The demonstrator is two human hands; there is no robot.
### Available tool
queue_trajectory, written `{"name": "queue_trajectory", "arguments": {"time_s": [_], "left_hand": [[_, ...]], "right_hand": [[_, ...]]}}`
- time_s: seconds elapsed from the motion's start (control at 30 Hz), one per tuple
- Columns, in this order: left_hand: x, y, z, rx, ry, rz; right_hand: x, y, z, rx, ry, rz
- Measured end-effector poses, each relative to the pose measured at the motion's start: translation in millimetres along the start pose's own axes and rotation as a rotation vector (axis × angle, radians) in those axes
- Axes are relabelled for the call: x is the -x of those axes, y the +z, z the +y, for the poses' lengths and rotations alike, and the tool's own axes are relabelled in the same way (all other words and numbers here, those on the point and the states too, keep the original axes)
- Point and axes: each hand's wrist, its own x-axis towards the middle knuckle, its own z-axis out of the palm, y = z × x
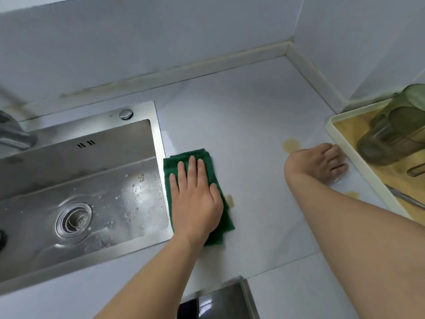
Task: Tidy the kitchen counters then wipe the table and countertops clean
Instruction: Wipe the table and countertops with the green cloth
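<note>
A folded green cloth [208, 161] lies on the white countertop [243, 116] just right of the sink. My left hand [195, 196] presses flat on the cloth with straight fingers. My right hand [319, 162] rests palm down on the counter beside the cream tray, fingers spread. Brownish stains mark the counter: one [290, 145] behind my right hand, one [230, 200] by the cloth's right edge, one [351, 194] near the tray.
A wet steel sink [96, 180] with a drain strainer [73, 221] fills the left. A cream tray [358, 166] at the right holds greenish tumblers [391, 137] and a utensil. A dark cooktop corner [220, 300] shows at the bottom. Walls close the counter's back and right.
</note>
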Motion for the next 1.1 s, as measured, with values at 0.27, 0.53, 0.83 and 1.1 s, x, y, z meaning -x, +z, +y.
{"name": "queue_trajectory", "arguments": {"time_s": [0.27,0.53,0.83,1.1], "left_hand": [[-12,0,7,0.01,-0.076,0.016],[-112,-5,7,0.025,-0.133,0.03],[-34,2,17,0.018,-0.089,0.052],[51,5,8,-0.022,-0.039,0.0]], "right_hand": [[0,2,3,-0.028,0.003,-0.017],[-6,15,5,-0.016,0.005,0.036],[-2,5,1,-0.021,-0.001,-0.019],[1,-1,1,-0.074,0.001,-0.017]]}}
